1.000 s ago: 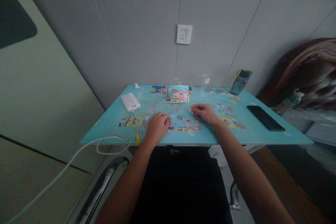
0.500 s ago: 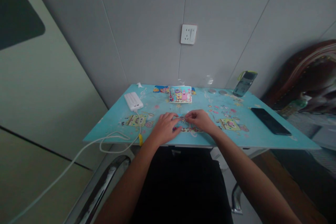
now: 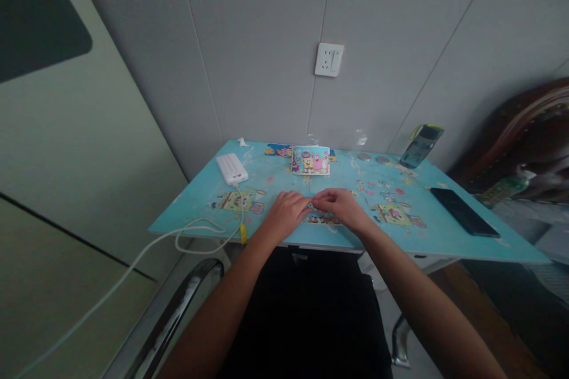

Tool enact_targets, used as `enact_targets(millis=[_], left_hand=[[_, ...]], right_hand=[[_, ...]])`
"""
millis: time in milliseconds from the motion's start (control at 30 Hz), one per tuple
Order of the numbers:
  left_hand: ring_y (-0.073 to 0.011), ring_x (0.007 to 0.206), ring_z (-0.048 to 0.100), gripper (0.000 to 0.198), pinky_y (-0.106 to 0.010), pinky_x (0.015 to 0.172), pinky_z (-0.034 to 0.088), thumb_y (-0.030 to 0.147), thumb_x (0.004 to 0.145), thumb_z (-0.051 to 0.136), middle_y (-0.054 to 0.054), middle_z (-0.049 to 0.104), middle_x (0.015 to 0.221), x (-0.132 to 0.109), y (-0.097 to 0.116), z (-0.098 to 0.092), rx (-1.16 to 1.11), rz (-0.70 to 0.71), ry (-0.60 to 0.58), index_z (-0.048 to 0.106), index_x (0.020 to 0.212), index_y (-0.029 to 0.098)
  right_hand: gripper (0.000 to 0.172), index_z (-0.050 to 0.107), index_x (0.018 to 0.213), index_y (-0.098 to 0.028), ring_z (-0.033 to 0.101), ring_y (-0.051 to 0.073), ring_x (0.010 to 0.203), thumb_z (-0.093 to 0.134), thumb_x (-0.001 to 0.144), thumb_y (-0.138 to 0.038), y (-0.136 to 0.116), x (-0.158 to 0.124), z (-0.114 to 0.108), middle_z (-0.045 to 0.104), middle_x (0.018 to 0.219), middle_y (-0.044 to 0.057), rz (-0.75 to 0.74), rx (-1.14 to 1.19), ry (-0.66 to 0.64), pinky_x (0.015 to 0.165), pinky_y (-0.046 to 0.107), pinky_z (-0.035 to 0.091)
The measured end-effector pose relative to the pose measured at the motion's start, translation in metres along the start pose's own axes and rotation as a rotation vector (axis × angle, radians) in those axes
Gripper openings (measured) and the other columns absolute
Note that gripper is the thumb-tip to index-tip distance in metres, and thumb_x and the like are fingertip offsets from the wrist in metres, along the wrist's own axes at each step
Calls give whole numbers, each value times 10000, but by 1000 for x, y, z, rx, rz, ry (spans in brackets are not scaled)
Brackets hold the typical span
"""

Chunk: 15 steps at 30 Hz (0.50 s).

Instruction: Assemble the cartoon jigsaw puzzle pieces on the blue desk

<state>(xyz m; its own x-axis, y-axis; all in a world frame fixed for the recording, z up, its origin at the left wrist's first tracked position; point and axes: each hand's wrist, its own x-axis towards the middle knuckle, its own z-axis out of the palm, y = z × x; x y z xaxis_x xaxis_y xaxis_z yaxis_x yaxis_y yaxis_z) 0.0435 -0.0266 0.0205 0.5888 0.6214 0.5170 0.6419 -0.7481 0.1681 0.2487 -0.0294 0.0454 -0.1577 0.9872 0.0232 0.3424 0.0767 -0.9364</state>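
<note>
My left hand (image 3: 285,213) and my right hand (image 3: 341,206) meet over the front middle of the blue cartoon-printed table (image 3: 275,185). The fingers of both are drawn together, tips nearly touching. Whatever they pinch between them is too small and too covered to name. Under and just in front of the fingertips lies a strip with small printed figures (image 3: 322,220). Behind the hands a cartoon picture card (image 3: 310,161) leans upright at a tilt, with a flat blue printed piece (image 3: 278,150) partly behind it.
At the left lies a white power bank (image 3: 232,169) with a white cable (image 3: 191,229) running over the table's front edge. A dark phone (image 3: 463,212) lies at the right. A tilted-looking bottle (image 3: 421,146) stands at the back right, near small round discs (image 3: 382,160).
The view has shifted slightly to the left. My left hand's thumb and fingers have closed together, and its tips are now nearer my right hand's fingertips.
</note>
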Motion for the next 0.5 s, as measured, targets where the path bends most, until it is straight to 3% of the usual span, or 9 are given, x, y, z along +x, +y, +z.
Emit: enact_targets(millis=[100, 333, 500], left_hand=[[-241, 1053, 605, 267, -394, 906, 435, 298, 1019, 518, -81, 710, 1108, 0, -2, 3, -5, 9, 4, 634, 1238, 199], [-237, 1086, 631, 283, -403, 954, 439, 277, 1017, 525, -74, 720, 1174, 0, -5, 8, -32, -29, -1, 623, 1273, 206], [-244, 1086, 645, 276, -402, 940, 453, 289, 1013, 536, -80, 726, 1152, 0, -6, 9, -40, -50, 1, 633, 1257, 204]], right_hand=[[317, 745, 934, -188, 644, 172, 631, 762, 754, -448, -1, -3, -7, 740, 757, 52, -13, -32, 51, 538, 266, 492], [418, 748, 1033, -119, 600, 156, 579, 720, 802, -467, 2, 0, -48, 727, 735, 69, -148, -181, 237, 596, 289, 491], [473, 742, 1171, -132, 584, 164, 619, 589, 897, -485, 3, -8, -40, 685, 715, 39, -177, -255, 233, 593, 283, 469]])
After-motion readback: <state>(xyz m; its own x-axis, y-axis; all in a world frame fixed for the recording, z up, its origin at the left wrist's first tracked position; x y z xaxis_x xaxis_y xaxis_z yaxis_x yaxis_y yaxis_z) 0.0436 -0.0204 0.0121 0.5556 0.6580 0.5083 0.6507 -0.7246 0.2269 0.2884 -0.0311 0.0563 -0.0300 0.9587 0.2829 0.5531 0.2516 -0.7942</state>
